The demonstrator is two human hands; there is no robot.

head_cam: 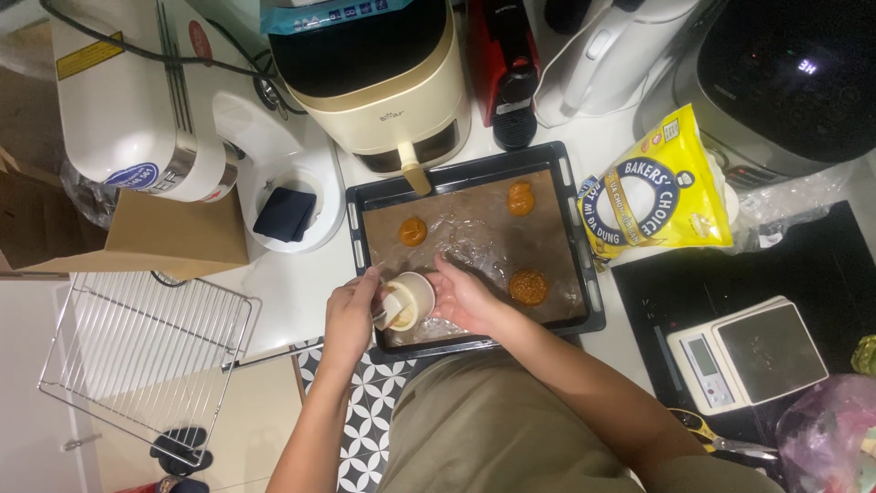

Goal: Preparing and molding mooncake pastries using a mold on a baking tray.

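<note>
Right hand cupping small cream bowl, left hand gripping pale brush inside it, over dark baking tray

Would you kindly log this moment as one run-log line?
left hand: brush in small cup | right hand: holds small cup | baking tray: three pastries
</note>
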